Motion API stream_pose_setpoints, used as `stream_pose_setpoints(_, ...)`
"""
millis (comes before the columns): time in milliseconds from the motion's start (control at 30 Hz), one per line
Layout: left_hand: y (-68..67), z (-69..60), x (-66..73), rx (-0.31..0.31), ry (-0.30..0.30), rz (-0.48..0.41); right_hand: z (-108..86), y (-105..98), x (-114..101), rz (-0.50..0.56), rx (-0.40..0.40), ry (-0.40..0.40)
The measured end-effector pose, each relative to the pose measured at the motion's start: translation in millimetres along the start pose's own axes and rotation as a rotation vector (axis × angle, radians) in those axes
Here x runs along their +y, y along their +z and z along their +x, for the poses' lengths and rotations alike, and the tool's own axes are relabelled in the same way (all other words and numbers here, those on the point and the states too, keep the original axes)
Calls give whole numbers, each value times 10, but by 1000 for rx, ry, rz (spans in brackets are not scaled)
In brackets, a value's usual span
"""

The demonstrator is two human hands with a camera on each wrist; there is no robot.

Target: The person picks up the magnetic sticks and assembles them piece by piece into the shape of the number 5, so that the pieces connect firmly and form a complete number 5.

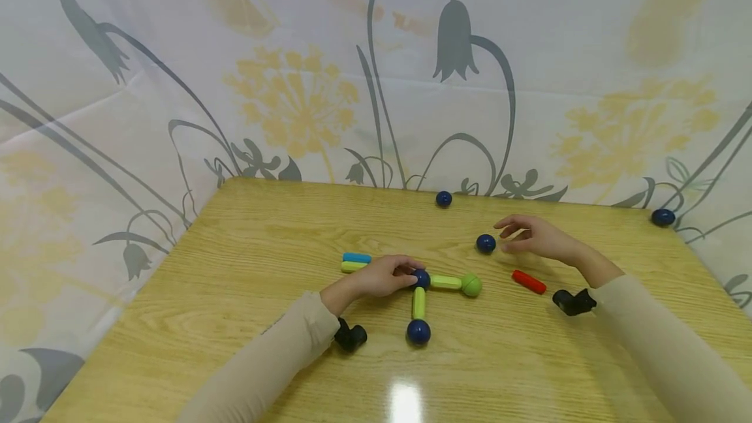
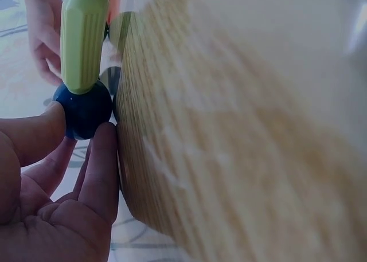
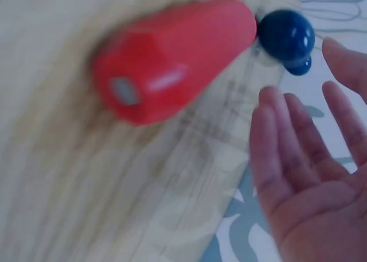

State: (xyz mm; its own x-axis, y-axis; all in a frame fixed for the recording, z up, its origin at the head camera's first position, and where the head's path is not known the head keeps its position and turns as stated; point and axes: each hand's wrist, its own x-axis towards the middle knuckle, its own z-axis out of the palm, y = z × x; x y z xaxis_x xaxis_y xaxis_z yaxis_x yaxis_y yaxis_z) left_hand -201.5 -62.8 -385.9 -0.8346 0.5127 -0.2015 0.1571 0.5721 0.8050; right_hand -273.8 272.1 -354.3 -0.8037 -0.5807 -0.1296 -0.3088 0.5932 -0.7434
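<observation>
My left hand [image 1: 384,276] pinches a dark blue ball [image 1: 421,279] between thumb and fingers, on the table. From that ball one yellow-green rod [image 1: 446,282] runs right to a green ball [image 1: 471,284]. A second yellow-green rod [image 1: 419,303] runs toward me to another blue ball [image 1: 419,332]. In the left wrist view, the pinched ball [image 2: 87,112] touches a ribbed rod [image 2: 84,41]. My right hand [image 1: 537,238] is held with fingers apart, just right of a loose blue ball [image 1: 485,243], holding nothing. A red rod [image 3: 172,61] with a metal end lies nearby.
Blue and yellow-green rods [image 1: 356,258] lie side by side beyond my left hand. One blue ball [image 1: 444,199] sits near the table's back edge, another [image 1: 663,217] at the far right corner. A patterned cloth [image 1: 411,83] hangs behind the wooden table [image 1: 264,227].
</observation>
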Motion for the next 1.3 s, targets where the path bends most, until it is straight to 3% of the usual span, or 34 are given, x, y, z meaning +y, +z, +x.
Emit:
stream_pose_setpoints(300,13,16,-5,1,-5,-15,-459,152,77,-172,-20,-12)
stream_pose_setpoints(567,11,9,-4,1,-4,-26,-679,368,-23,-206,69,-133)
stream_pose_setpoints(933,11,8,-8,7,10,-8,-688,762,-333,-97,9,-210)
stream_pose_setpoints(1133,3,14,-55,1,59,7,-625,959,-520,-69,-21,-246)
stream_pose_setpoints(1267,8,28,-58,3,40,10,-567,1055,-595,-52,-51,-269)
stream_pose_setpoints(1300,-4,-6,10,2,11,5,-554,1074,-607,-50,-59,-273)
